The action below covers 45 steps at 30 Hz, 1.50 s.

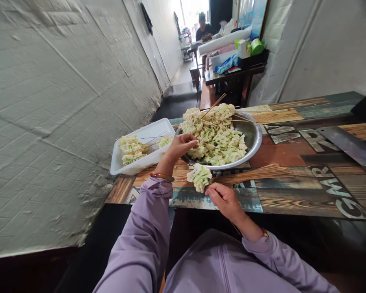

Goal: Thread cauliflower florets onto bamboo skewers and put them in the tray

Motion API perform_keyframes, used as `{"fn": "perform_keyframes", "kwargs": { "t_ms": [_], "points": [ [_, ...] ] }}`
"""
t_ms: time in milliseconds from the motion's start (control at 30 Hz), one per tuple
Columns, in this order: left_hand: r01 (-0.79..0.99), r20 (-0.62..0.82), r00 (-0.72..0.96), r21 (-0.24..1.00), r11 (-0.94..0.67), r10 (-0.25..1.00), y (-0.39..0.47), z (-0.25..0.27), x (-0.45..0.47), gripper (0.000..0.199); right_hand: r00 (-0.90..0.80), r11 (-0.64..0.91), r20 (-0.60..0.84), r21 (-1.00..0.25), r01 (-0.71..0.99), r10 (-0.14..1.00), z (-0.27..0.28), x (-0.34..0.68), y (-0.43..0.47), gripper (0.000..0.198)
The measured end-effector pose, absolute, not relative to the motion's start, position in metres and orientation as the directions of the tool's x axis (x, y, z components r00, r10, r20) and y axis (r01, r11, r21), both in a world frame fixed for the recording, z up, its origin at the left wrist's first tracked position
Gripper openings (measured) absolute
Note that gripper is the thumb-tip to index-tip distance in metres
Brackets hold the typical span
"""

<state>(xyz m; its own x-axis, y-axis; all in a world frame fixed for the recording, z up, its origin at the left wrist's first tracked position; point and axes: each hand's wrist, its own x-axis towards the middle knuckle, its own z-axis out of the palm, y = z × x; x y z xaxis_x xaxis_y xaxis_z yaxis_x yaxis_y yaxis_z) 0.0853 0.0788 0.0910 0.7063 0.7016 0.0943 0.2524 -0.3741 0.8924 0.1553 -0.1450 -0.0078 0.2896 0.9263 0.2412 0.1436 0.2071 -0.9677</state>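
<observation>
My left hand (183,145) is over the near left side of a metal bowl (256,140) heaped with pale green-white cauliflower (221,142). Its thumb and fingers are closed on a cauliflower floret at the edge of the heap, partly hidden by the fingers. Closer to my body, my right hand (226,200) is closed around a thin skewer with cauliflower florets (199,177) threaded on its end. The skewer's tail shows below the wrist. Just beyond the right hand, a bundle of bare wooden skewers (256,173) lies on the table.
Left of the bowl, a white plastic tray (154,127) holds several cauliflower skewers (131,148). Loaded skewers also rest atop the heap. A broad cleaver (349,146) lies on the patterned table (293,191) at right. A white wall (64,101) runs along the left. A person (203,28) is far back.
</observation>
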Motion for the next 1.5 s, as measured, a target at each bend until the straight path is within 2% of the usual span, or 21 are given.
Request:
{"fn": "perform_keyframes", "kwargs": {
  "t_ms": [100, 200, 433, 667, 767, 900, 1067, 1167, 1233, 1367, 1433, 1500],
  "points": [
    [0.126, 0.035, 0.705, 0.977, -0.174, 0.708, 0.074, 0.095, 0.082, 0.026, 0.284, 0.201, 0.230, -0.971, 0.129, 0.931, -0.009, 0.155, -0.145, 0.028],
    [0.035, -0.007, 0.711, 0.999, -0.026, 0.703, 0.068, 0.097, 0.080, 0.030, 0.288, 0.195, 0.227, -0.972, 0.134, 0.930, -0.010, 0.155, -0.146, 0.029],
    [-0.139, 0.050, 0.695, 0.988, 0.066, 0.717, 0.054, 0.097, 0.074, 0.028, 0.302, 0.179, 0.221, -0.971, 0.160, 0.927, -0.014, 0.154, -0.146, 0.030],
    [-0.202, 0.123, 0.687, 0.979, 0.025, 0.716, 0.046, 0.092, 0.069, 0.037, 0.296, 0.175, 0.206, -0.976, 0.128, 0.933, -0.018, 0.153, -0.146, 0.029],
    [-0.197, 0.158, 0.641, 0.980, -0.039, 0.751, 0.045, 0.088, 0.069, 0.039, 0.297, 0.177, 0.208, -0.976, 0.125, 0.932, -0.020, 0.153, -0.146, 0.030],
    [-0.144, 0.216, 0.611, 0.976, -0.161, 0.761, 0.047, 0.082, 0.071, 0.052, 0.297, 0.177, 0.208, -0.976, 0.128, 0.932, -0.021, 0.153, -0.146, 0.030],
    [-0.108, 0.255, 0.666, 0.963, -0.247, 0.701, 0.058, 0.076, 0.075, 0.054, 0.302, 0.174, 0.209, -0.975, 0.139, 0.930, -0.019, 0.153, -0.146, 0.030],
    [0.001, 0.226, 0.731, 0.943, -0.331, 0.644, 0.062, 0.076, 0.081, 0.050, 0.306, 0.164, 0.202, -0.976, 0.145, 0.930, -0.017, 0.153, -0.145, 0.029],
    [0.146, 0.208, 0.763, 0.868, -0.475, 0.613, 0.063, 0.078, 0.087, 0.042, 0.307, 0.159, 0.199, -0.976, 0.150, 0.930, -0.016, 0.153, -0.145, 0.030],
    [0.331, 0.240, 0.825, 0.527, -0.783, 0.511, 0.063, 0.082, 0.105, 0.029, 0.313, 0.158, 0.200, -0.975, 0.153, 0.928, -0.014, 0.154, -0.145, 0.031],
    [0.341, 0.217, 0.866, 0.404, -0.849, 0.451, 0.065, 0.082, 0.116, 0.030, 0.314, 0.162, 0.201, -0.976, 0.148, 0.928, -0.014, 0.154, -0.145, 0.030],
    [0.355, 0.170, 0.889, 0.332, -0.874, 0.426, 0.068, 0.080, 0.126, 0.031, 0.311, 0.162, 0.194, -0.979, 0.125, 0.931, -0.013, 0.153, -0.145, 0.030]
  ]
}}
